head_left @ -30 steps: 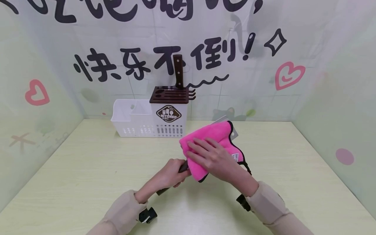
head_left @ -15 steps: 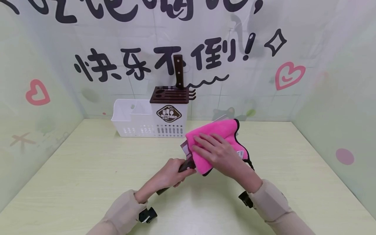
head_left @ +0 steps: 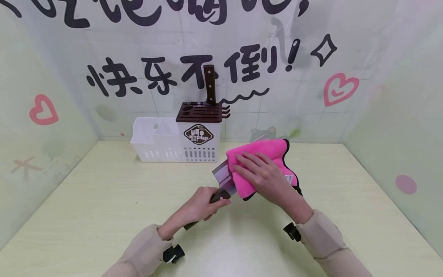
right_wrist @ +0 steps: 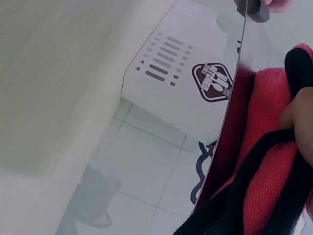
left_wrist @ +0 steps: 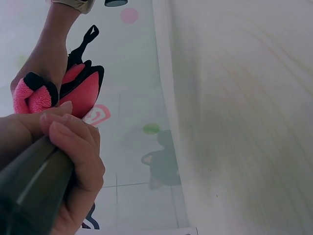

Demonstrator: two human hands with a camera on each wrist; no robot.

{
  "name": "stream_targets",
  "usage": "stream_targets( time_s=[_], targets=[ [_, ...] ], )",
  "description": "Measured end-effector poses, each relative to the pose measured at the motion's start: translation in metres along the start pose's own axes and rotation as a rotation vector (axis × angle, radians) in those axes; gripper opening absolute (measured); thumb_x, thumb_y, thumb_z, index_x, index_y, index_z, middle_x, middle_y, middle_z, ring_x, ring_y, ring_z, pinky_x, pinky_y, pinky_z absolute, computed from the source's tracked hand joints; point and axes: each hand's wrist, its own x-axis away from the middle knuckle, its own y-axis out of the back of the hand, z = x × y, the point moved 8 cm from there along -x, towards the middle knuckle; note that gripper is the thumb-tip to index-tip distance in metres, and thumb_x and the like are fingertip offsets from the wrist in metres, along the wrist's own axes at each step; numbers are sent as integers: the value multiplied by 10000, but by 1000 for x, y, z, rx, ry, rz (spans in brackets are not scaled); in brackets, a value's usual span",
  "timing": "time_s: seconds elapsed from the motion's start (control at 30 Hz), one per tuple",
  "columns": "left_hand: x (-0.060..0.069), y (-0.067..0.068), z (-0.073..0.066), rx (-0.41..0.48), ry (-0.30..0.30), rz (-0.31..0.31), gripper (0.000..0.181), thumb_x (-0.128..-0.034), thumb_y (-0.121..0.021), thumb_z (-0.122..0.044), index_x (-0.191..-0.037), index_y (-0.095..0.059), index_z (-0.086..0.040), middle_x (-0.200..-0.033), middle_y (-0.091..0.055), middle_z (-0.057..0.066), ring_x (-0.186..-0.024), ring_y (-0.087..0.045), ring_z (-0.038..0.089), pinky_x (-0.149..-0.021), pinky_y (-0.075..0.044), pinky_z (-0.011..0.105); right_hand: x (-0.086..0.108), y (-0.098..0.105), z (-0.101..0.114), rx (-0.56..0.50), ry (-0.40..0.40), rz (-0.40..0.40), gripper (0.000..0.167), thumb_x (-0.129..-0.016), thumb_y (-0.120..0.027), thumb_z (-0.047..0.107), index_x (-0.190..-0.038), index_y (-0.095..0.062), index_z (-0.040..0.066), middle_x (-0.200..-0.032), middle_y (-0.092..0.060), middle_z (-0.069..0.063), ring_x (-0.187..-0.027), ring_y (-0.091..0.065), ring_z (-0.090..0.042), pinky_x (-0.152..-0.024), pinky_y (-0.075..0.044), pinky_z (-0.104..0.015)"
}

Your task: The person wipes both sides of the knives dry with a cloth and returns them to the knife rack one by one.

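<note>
Left hand (head_left: 204, 203) curled round knife (head_left: 225, 179), frame centre | right hand (head_left: 262, 175) pinching cloth (head_left: 275, 148) against blade (right_wrist: 235, 115), right of centre | wiping judged under way: blade bare near handle (head_left: 219, 195), mostly covered beyond, remainder unclear | second handle (head_left: 209, 85) upright in rack (head_left: 166, 145), upper centre

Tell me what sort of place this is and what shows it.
Probably a kitchen-themed booth, though maybe not a working kitchen: a white rack marked "KITCHEN" stands on a pale table, the left hand grips a knife, and a wall printed with big writing rises behind.
</note>
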Motion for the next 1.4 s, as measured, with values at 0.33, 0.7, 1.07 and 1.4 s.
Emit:
stream_targets(
  time_s=[0.33,0.7,1.07,1.4],
  targets=[
    [1,2,-1,-3,-1,-4,294,-880,-562,-261,-719,-479,-30,-485,-422,-26,-342,-366,48,-338,-310,187,5,-3,-15,-19,-79,24,460,-694,-739,31,-1131,-610,96,-1164,-579,-107,-1119,-505,-271,-899,-433,-397],
    [2,4,-2,-19,-6,-13,311,-880,-562,-267,-692,-474,-35,-467,-423,-30,-333,-372,46,-335,-312,187,11,-1,-30,-64,-150,0,471,-680,-730,-20,-1124,-612,79,-1164,-574,-130,-1130,-492,-291,-888,-434,-425],
    [2,5,-2,-35,-10,-20,317,-880,-560,-276,-688,-475,-39,-463,-425,-31,-328,-377,46,-331,-319,194,17,-2,-40,-56,-190,-29,495,-636,-762,-27,-1105,-615,36,-1140,-577,-173,-1106,-509,-305,-894,-427,-438],
    [3,6,-3,-39,-15,-21,309,-881,-562,-256,-681,-472,-39,-465,-422,-32,-331,-379,46,-331,-321,191,16,-1,-36,-17,-172,-21,476,-646,-757,-20,-1098,-623,44,-1133,-583,-167,-1091,-519,-308,-873,-441,-435]
  ],
)
